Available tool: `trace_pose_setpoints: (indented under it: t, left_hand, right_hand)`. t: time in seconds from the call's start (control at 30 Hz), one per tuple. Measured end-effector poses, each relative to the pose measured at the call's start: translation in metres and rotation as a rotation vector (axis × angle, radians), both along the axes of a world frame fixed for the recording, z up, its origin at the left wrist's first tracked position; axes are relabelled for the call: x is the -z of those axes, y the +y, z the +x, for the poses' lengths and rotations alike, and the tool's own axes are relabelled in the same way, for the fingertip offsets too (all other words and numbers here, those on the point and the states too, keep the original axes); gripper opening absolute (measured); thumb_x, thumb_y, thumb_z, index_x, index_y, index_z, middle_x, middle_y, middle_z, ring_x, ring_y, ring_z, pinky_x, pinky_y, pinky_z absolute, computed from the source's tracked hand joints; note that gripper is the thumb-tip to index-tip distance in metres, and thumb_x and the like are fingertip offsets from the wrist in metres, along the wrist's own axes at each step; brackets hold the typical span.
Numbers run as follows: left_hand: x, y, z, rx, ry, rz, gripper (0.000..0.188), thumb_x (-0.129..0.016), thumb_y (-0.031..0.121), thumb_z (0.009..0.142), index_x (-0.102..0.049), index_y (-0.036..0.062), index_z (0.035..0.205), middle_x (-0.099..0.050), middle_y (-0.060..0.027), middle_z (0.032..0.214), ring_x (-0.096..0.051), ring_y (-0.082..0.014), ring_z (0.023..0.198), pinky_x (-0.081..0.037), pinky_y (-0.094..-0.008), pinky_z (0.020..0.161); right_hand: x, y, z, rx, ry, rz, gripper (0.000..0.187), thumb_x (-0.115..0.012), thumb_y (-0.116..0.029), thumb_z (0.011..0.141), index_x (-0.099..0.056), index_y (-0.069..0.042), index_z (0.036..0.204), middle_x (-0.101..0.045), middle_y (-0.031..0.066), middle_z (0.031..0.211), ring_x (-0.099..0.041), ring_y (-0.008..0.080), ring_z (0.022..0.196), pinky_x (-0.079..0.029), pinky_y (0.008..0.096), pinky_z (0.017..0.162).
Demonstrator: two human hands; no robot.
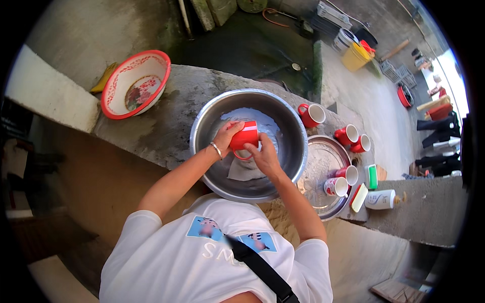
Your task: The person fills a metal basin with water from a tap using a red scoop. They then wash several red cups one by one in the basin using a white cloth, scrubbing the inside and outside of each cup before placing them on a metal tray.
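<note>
Over a large steel basin (198, 130) I hold a red mug (247, 135) tipped on its side, its handle pointing down toward me. My left hand (227, 136) grips the mug's left end, fingers closed round it. On its right side, the fingers of my right hand (266, 155) are closed against the mug near the handle. Water lies in the basin, and a pale cloth (245, 169) rests in it below my hands. To the basin's right is a round metal tray (314, 194) bearing a patterned mug (335, 187) and a red mug (348, 174).
More red mugs (312, 116) stand on the concrete ledge (187, 86) at right. Near the tray lie a green-and-white box (372, 177), a sponge (359, 198) and a white bottle (380, 199). A red-rimmed enamel basin (113, 94) sits at left, a yellow bucket (356, 57) farther off.
</note>
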State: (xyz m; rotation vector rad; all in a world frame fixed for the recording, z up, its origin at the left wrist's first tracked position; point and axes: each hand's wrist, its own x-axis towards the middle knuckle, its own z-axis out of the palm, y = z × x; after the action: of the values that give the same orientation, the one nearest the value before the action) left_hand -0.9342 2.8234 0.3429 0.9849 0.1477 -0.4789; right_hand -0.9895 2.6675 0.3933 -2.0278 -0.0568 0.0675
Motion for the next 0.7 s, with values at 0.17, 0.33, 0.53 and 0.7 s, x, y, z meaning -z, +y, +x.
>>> trace_pose_setpoints:
  t: [0.17, 0.33, 0.53, 0.7]
  left_hand:
    - [0.032, 0.012, 0.017, -0.218, 0.046, 0.437, 0.047, -0.072, 0.033, 0.074, -0.049, 0.0024, 0.102, -0.057, -0.0117, 0.094, -0.059, -0.0170, 0.078, -0.052, -0.0310, 0.065]
    - [0.047, 0.007, 0.028, -0.254, 0.018, 0.608, 0.051, -0.073, 0.036, 0.072, -0.048, 0.0010, 0.101, -0.057, -0.0124, 0.094, -0.060, -0.0186, 0.077, -0.052, -0.0324, 0.063]
    - [0.084, 0.006, 0.045, -0.265, -0.022, 0.664, 0.048, -0.071, 0.039, 0.074, -0.051, 0.0005, 0.096, -0.059, -0.0129, 0.090, -0.061, -0.0196, 0.076, -0.052, -0.0337, 0.060]
    - [0.057, -0.016, 0.025, -0.219, 0.052, 0.449, 0.040, -0.068, 0.038, 0.077, -0.057, -0.0001, 0.086, -0.062, -0.0139, 0.081, -0.062, -0.0210, 0.066, -0.051, -0.0361, 0.059]
  right_hand:
    - [0.038, 0.008, -0.029, -0.306, -0.072, -0.692, 0.050, -0.076, -0.028, 0.066, -0.051, -0.006, 0.103, -0.053, 0.0178, 0.094, -0.050, 0.0324, 0.097, -0.041, 0.0387, 0.081]
    - [0.066, -0.015, -0.002, -0.472, 0.142, -0.874, 0.028, -0.058, -0.017, 0.076, -0.050, -0.009, 0.103, -0.052, 0.0201, 0.102, -0.058, 0.0406, 0.086, -0.047, 0.0492, 0.074]
    - [0.077, -0.050, 0.046, 0.166, 0.066, -0.563, 0.023, -0.050, -0.013, 0.080, -0.056, -0.004, 0.100, -0.058, 0.0229, 0.097, -0.059, 0.0400, 0.085, -0.048, 0.0453, 0.072]
    - [0.079, -0.023, 0.062, 0.107, 0.215, 0.266, 0.026, -0.059, -0.024, 0.083, -0.064, -0.001, 0.096, -0.063, 0.0066, 0.079, -0.056, 0.0145, 0.074, -0.045, 0.0310, 0.065]
